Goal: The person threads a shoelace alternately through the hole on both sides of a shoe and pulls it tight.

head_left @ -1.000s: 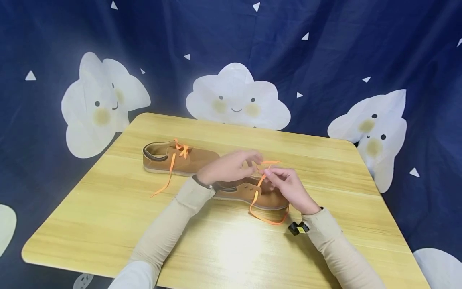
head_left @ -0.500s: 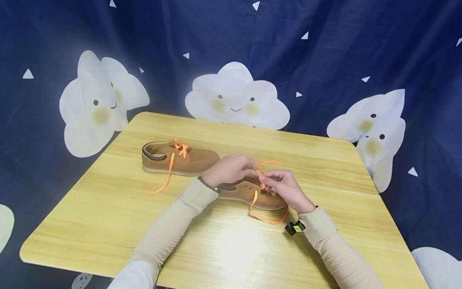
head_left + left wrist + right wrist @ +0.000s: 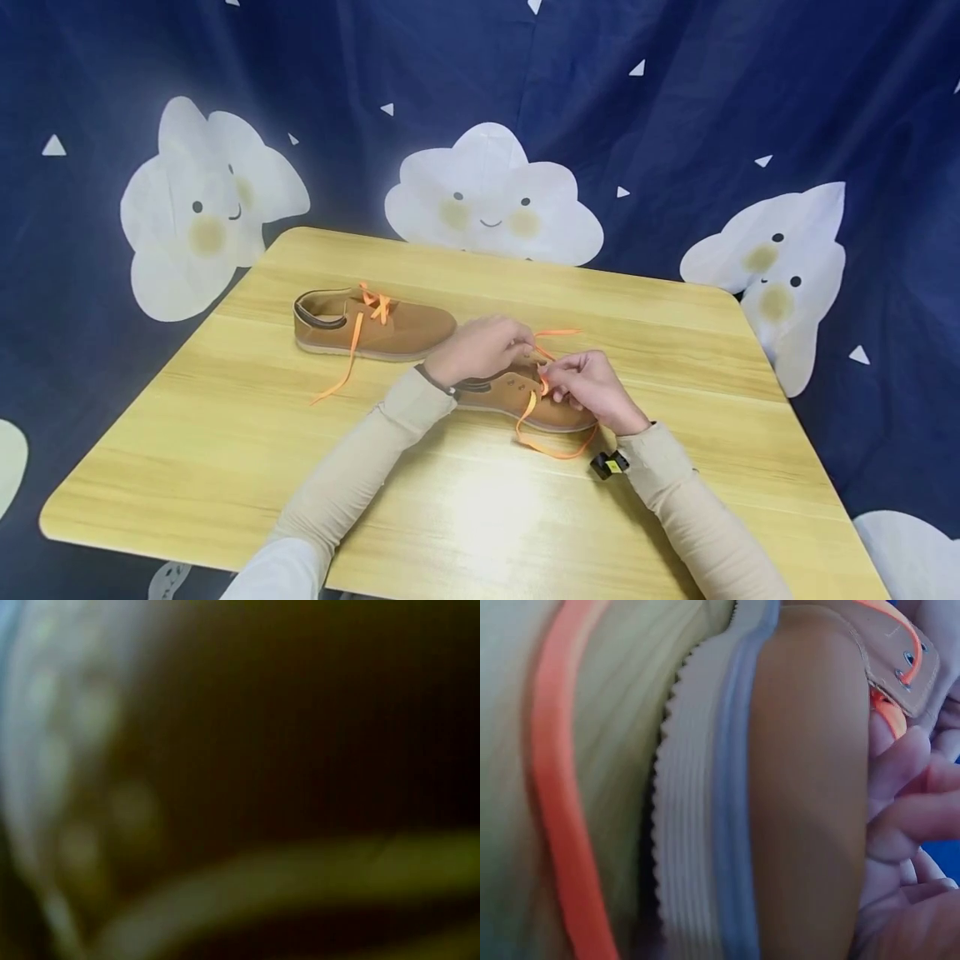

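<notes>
Take the middle of your table [image 3: 225, 450] as the centre of the clock. At ten o'clock the far shoe [image 3: 411, 329] stands upright, its far lace [image 3: 352, 358] trailing toward you; probably it is set there to leave you room. Your left hand [image 3: 483, 348], at eleven, bends over the near shoe [image 3: 491, 397], maybe to steady it — whether its fingers grip something I cannot tell, they are partly hidden. The near shoe stands upright at the centre, pointing between three and four, so its eyelets [image 3: 910, 658] face within easy reach. The near lace [image 3: 528, 407] lies slack in a loop at five, with an end at one. At three, your right hand [image 3: 592, 387] pinches this lace close to the eyelets — such short hold should give good control.
</notes>
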A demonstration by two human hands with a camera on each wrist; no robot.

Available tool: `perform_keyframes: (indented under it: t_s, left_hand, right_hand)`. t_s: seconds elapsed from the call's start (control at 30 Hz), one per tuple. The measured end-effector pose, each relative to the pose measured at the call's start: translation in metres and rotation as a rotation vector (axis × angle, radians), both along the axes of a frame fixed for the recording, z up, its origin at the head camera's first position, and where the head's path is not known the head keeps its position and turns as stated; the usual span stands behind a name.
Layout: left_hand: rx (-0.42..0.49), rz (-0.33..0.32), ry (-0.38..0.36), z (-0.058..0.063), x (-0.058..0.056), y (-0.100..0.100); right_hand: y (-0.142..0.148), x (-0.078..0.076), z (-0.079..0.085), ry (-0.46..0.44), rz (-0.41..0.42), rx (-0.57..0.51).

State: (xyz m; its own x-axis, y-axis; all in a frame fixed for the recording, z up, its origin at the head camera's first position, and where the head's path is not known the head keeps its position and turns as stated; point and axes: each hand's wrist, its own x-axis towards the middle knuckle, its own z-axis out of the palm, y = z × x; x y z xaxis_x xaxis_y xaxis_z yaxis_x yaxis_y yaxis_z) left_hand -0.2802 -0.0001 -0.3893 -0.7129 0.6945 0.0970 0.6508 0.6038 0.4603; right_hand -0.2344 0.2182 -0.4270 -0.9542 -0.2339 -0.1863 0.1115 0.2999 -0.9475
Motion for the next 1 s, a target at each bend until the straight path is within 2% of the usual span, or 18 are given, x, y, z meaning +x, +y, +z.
perform_keyframes:
  t_s: [0.13, 0.33, 0.53, 0.67, 0.8, 1.0]
  left_hand:
    - [-0.003, -0.007, -0.014, 0.0008, 0.0003, -0.0001]
    - [-0.002, -0.028, -0.035, -0.0005, -0.0003, 0.0007]
    - [0.049, -0.101, -0.152, -0.0034, -0.0019, 0.0015]
    - [0.083, -0.121, -0.241, -0.0046, -0.0023, 0.002]
    - [0.11, -0.113, -0.325, -0.006, -0.0028, 0.0026]
    - [0.157, -0.088, -0.403, -0.0058, -0.0036, 0.0039]
  right_hand:
    - [-0.0015, 0.0004, -0.0013, 0.01, 0.001, 0.024]
    - [-0.0028, 0.0019, -0.0041, 0.031, -0.044, 0.02]
    - [-0.0063, 0.0025, -0.0083, 0.093, -0.081, 0.013]
    - [-0.0085, 0.003, -0.0087, 0.08, -0.112, -0.012]
    - [-0.01, 0.0028, -0.0088, 0.082, -0.127, -0.028]
    - [-0.0097, 0.002, -0.0082, 0.085, -0.111, -0.004]
